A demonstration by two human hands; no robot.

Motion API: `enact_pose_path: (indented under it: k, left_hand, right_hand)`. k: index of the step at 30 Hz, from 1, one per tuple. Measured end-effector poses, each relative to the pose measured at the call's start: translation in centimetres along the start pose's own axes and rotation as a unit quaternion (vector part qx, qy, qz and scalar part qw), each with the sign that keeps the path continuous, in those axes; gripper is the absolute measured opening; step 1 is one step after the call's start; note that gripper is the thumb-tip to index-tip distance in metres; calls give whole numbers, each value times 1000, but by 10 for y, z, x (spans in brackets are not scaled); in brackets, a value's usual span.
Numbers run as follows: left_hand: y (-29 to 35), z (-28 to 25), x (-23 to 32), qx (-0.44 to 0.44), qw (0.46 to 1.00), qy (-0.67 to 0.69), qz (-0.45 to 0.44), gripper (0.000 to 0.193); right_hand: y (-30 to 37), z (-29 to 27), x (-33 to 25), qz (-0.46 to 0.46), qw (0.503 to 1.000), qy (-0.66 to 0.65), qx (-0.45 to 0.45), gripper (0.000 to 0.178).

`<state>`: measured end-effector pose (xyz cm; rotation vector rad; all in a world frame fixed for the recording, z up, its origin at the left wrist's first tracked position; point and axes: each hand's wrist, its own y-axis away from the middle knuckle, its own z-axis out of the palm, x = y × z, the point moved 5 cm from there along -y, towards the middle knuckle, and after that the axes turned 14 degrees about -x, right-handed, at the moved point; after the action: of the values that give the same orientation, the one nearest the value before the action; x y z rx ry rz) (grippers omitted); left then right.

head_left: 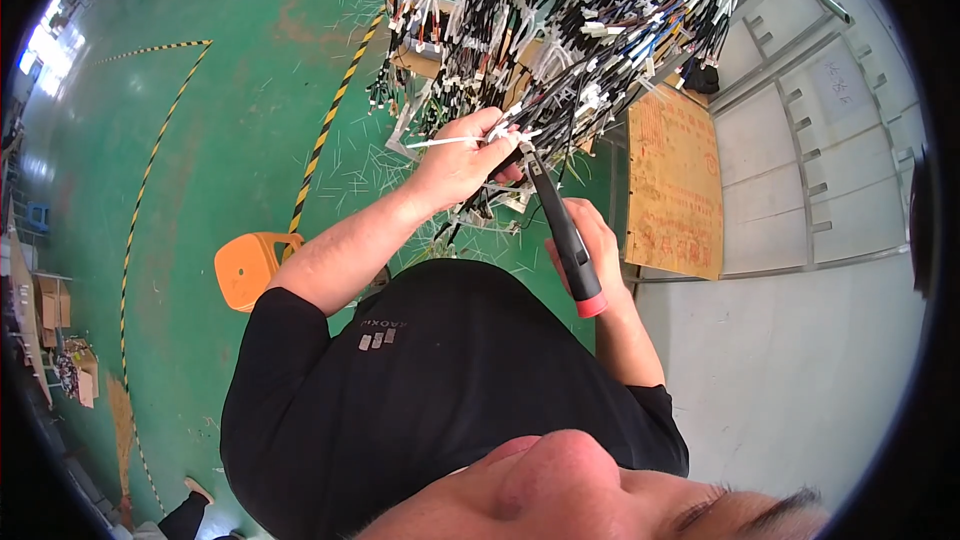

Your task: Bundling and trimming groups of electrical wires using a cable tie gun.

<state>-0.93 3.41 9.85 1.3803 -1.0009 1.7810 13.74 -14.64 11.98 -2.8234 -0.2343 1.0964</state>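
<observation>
A thick mass of black and white wire harnesses (560,30) with small white connectors hangs in front of me. My left hand (462,158) is closed around part of the bundle at its near edge. A white cable tie (440,143) sticks out leftward past those fingers. In my right hand (595,240) is a black cable tie gun (556,215) with a red end cap, gripped along its body. The gun's nose meets the bundle right beside my left fingertips. Its handle and trigger are mostly hidden behind the body and hand.
An orange plastic stool (245,270) stands on the green floor at left. Cut tie ends are scattered around the harnesses. Black-and-yellow tape (325,130) marks the floor. To the right are a brownish board (675,185) and a pale panelled wall. Another person's foot (199,489) shows at lower left.
</observation>
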Motion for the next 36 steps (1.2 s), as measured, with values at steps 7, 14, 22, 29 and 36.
enact_pose_path:
  k: [7,14,22,29,36]
  left_hand:
    - [2,-2,-7,30,1000,-1,5,16]
    - [3,-5,1,45,987,-157,3,15]
    - [8,-2,17,59,974,-207,76,17]
    - [9,1,22,61,955,-256,136,17]
    - [12,4,26,68,937,-304,161,16]
  right_hand:
    - [-4,0,-10,64,680,-728,-61,59]
    - [5,-12,-15,41,951,-304,-29,47]
    - [-1,-5,-28,35,998,-11,-44,43]
    - [6,4,-18,41,999,-12,7,39]
    - [2,4,-12,0,998,-16,54,20]
